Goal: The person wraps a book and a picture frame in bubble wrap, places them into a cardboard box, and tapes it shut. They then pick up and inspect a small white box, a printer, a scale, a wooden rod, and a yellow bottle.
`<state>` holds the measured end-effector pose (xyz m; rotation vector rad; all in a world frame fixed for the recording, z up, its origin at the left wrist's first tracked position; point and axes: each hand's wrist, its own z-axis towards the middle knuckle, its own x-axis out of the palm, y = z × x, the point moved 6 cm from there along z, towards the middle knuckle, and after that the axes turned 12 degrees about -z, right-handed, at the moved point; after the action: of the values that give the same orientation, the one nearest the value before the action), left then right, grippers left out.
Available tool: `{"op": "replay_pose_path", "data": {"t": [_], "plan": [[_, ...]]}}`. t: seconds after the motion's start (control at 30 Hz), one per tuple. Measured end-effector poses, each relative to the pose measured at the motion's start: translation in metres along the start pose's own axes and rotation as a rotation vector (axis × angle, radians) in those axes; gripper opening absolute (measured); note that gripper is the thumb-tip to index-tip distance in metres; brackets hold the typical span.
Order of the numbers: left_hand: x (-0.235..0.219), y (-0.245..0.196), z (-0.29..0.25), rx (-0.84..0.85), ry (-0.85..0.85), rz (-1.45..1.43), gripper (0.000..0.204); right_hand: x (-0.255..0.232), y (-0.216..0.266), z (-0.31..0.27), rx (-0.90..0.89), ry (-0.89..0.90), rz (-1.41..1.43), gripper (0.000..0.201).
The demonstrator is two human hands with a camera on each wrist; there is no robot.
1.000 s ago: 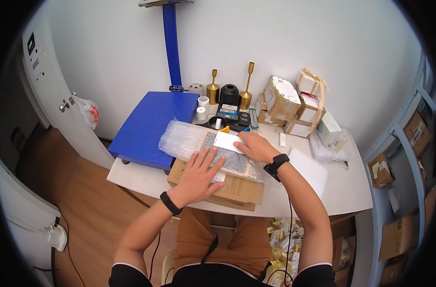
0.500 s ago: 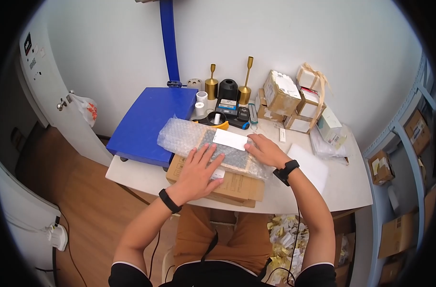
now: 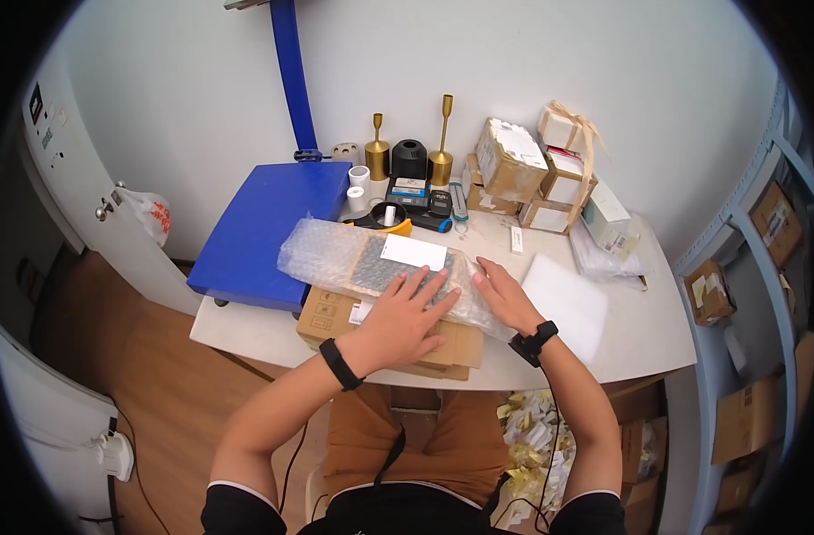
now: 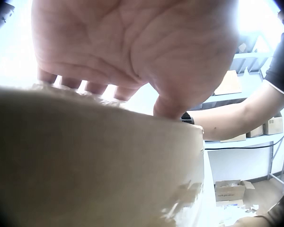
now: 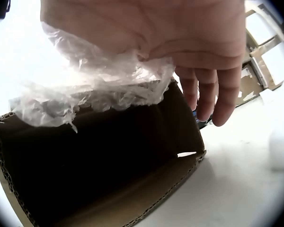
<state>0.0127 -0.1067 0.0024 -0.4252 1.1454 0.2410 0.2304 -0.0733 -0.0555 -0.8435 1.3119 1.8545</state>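
Observation:
A flat parcel in bubble wrap (image 3: pixel 322 254), with a dark panel showing through and a white label (image 3: pixel 414 252) on top, lies across a brown cardboard box (image 3: pixel 328 314). My left hand (image 3: pixel 400 323) rests on the parcel's near side with its fingers spread. At the parcel's right end, my right hand (image 3: pixel 508 301) lies along the wrap, its fingers extended. Crumpled wrap (image 5: pixel 128 85) hangs below the right palm in the right wrist view, above the box's open, dark end (image 5: pixel 99 161). The left palm (image 4: pixel 132 47) is over the box edge in the left wrist view.
A blue platform scale (image 3: pixel 268 227) stands at the left. Behind the parcel are a tape dispenser (image 3: pixel 398 225), white rolls (image 3: pixel 358 176) and gold candlesticks (image 3: pixel 441 168). Small boxes (image 3: pixel 512 160) are stacked at the back right; white foam sheet (image 3: pixel 567 303) lies beside the right hand.
My right hand has moved off the white label to the parcel's right end. The left hand has slid right along the parcel's near side. The head view has shifted slightly.

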Motion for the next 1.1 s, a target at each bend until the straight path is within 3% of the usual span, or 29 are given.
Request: {"op": "replay_pose_path", "data": {"t": [0.07,0.2,0.27,0.4,0.6,0.67,0.83,0.9,0.93,1.0,1.03,1.1], "plan": [[0.007,-0.005,0.001,-0.004,0.023,0.008,0.070,-0.005,-0.007,-0.005,0.146,-0.040,0.069,0.065],[0.008,-0.005,0.000,-0.001,0.030,-0.002,0.069,-0.025,-0.004,-0.014,0.164,-0.060,0.118,0.062],[0.007,-0.007,0.001,-0.007,0.007,0.008,0.068,-0.030,0.002,-0.019,0.151,0.020,0.100,0.059],[0.005,-0.013,0.005,-0.011,-0.010,0.024,0.065,-0.034,0.006,-0.023,0.127,-0.030,0.125,0.054],[0.010,-0.011,0.008,0.018,-0.001,0.050,0.058,-0.030,-0.020,-0.015,0.130,-0.068,0.198,0.024],[0.011,-0.010,0.006,0.016,-0.001,0.062,0.056,-0.025,-0.033,-0.011,0.274,-0.027,0.695,0.012],[0.012,-0.010,0.004,0.013,-0.012,0.052,0.058,-0.020,-0.043,-0.013,0.498,-0.043,0.825,0.013],[0.011,-0.009,0.003,-0.001,-0.018,0.044,0.058,-0.021,-0.063,-0.015,0.627,-0.177,0.868,0.015],[0.012,-0.009,0.001,0.002,-0.018,0.054,0.058,-0.021,-0.064,-0.013,0.627,-0.174,0.868,0.015],[0.011,-0.010,0.001,0.009,-0.018,0.067,0.058,-0.049,-0.050,0.002,0.291,-0.381,0.481,0.022],[0.011,-0.012,0.001,0.004,-0.020,0.065,0.057,-0.062,-0.027,0.006,0.216,-0.306,0.288,0.029],[0.011,-0.014,0.000,0.000,-0.019,0.061,0.056,-0.077,0.017,0.007,0.111,-0.246,0.171,0.031]]}}
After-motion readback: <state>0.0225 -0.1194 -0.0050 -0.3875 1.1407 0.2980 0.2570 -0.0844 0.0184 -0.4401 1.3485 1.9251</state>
